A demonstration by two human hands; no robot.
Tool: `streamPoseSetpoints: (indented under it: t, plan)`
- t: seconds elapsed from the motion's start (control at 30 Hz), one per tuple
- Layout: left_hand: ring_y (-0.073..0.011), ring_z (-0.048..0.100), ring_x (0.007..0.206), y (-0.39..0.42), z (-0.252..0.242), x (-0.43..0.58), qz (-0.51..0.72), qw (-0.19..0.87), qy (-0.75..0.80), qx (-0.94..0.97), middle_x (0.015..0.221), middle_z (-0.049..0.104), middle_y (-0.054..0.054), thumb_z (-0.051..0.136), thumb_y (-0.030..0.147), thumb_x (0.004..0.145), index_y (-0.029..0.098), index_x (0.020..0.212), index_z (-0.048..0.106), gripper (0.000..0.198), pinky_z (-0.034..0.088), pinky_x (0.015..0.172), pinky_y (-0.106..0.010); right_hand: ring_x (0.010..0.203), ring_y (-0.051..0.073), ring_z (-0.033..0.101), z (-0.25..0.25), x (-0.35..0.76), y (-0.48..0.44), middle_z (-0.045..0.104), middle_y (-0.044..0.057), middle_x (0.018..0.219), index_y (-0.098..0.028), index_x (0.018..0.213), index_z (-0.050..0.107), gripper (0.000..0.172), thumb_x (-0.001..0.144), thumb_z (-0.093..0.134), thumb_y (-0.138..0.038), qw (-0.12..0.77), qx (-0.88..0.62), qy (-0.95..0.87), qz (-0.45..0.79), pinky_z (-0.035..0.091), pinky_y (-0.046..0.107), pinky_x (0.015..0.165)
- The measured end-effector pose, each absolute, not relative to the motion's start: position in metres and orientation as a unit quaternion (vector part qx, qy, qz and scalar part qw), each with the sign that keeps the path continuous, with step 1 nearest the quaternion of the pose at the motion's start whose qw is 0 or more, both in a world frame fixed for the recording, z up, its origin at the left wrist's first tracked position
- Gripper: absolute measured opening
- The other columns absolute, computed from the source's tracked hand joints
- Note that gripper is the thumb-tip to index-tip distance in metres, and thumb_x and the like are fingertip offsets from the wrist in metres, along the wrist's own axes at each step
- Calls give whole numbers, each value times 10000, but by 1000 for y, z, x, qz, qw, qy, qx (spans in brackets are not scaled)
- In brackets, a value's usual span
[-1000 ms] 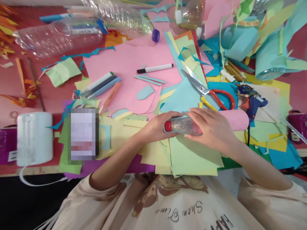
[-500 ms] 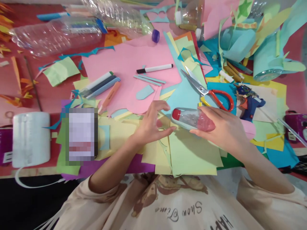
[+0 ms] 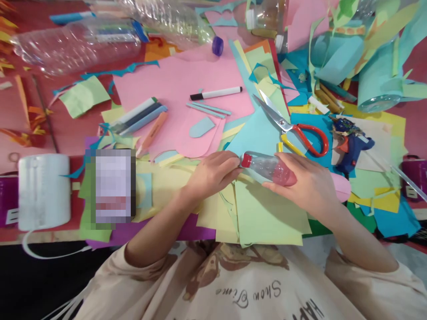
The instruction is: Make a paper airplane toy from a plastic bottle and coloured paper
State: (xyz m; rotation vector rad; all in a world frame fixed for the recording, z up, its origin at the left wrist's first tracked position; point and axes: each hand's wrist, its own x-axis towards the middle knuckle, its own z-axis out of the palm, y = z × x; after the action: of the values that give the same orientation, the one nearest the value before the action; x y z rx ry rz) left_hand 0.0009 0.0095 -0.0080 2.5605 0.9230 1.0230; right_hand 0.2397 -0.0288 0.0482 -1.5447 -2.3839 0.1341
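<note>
My right hand (image 3: 308, 184) is wrapped round a small clear plastic bottle (image 3: 268, 168) with a red cap, lying on its side with pink paper rolled about its far end. My left hand (image 3: 215, 173) is closed, its fingertips pinching at the red cap end of the bottle. Both hands rest over a pile of light green and yellow paper sheets (image 3: 267, 218) in front of me.
Red-handled scissors (image 3: 290, 126) and a blue glue gun (image 3: 350, 144) lie just beyond my right hand. A black-capped marker (image 3: 215, 94), several highlighters (image 3: 140, 116), large empty bottles (image 3: 76, 42), a white tape roll (image 3: 43, 191) and paper scraps cover the red table (image 3: 73, 133).
My right hand lifted the bottle off the paper and tilted it. My left hand let go, opened, then came back and closed on the cap end.
</note>
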Motion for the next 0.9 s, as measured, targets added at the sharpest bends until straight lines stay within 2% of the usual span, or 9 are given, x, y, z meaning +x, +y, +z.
streamPoseSetpoints:
  t: [0.4,0.67,0.77,0.9]
  plan:
    - [-120,605,672,6,-6,-1,340,56,327,880,811,665,-22,522,130,905,202,843,501,97,452,596,-235,859,276,719,47,237,-29,747,134,999,-168,1121,630,497,863,584,-590,148,-540,-827,42,553,370,642]
    - [-118,574,619,5,-4,2,340,33,348,873,693,622,7,519,208,915,203,775,505,141,443,583,-248,857,267,716,46,236,-31,747,129,998,-160,1119,630,480,864,594,-566,138,-534,-833,42,550,363,659]
    - [-119,568,619,5,-4,2,351,24,332,875,715,638,4,528,161,891,205,804,507,100,435,576,-249,864,269,716,46,236,-32,746,133,1004,-159,1117,630,480,859,602,-562,137,-538,-830,47,548,360,670]
    - [-114,567,634,5,-3,1,356,21,322,877,744,642,11,545,92,849,216,802,491,143,430,580,-242,881,281,716,46,236,-32,747,122,1007,-189,1156,619,468,849,627,-543,140,-539,-829,52,557,385,673]
